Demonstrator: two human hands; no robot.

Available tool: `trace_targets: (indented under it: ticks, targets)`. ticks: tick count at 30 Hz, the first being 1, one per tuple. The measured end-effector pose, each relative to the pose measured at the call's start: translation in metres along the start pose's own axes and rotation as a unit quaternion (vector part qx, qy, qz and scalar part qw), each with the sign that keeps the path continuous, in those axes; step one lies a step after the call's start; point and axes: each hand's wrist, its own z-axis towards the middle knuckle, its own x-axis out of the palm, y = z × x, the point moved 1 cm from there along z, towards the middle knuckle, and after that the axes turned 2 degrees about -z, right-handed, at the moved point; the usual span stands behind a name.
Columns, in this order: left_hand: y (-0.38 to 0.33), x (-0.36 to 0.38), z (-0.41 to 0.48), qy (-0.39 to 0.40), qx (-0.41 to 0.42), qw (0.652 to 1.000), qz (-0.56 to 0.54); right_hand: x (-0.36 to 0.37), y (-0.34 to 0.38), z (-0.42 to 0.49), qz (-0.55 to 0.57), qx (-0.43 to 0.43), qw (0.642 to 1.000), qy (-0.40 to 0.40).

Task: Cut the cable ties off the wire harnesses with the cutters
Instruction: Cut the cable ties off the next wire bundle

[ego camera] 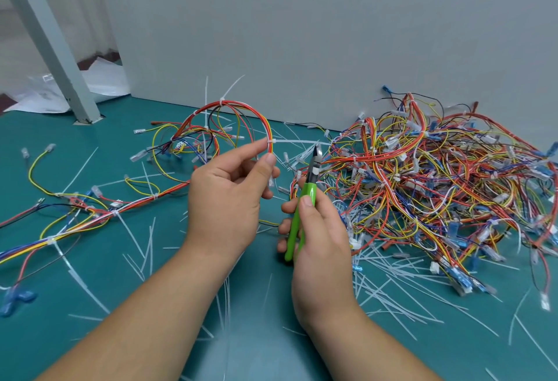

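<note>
The cable tie (269, 142) sits on a raised loop of the wire harness (256, 115), above the green mat (136, 260). My left hand (229, 196) pinches the harness at that tie between thumb and forefinger. The tie's white tail runs right to the tip of the cutters (305, 199); whether the blades touch it I cannot tell. My right hand (317, 229) grips the green handles. More ties sit along the loop. A heap of harnesses (437, 184) lies to the right, and cut tie tails (392, 275) litter the mat.
</note>
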Motion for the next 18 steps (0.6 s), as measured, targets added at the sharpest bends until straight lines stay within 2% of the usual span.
trace_targets:
  ticks: [7,13,18]
  targets:
    - [-0.0002,0.0006,0.0001,0.008,-0.011,1.0,-0.001,0.0092,0.0075,-0.0059,0.029,0.001,0.998,0.059]
    - [0.0001,-0.0011,0.0008,0.006,-0.01,1.0,0.001,0.0076,0.0043,-0.0048,0.032,0.017,0.997,0.063]
    - [0.0014,-0.0003,-0.0007,0.042,-0.015,0.999,0.024,0.0064,0.0005,-0.0034,-0.033,-0.038,0.997,0.06]
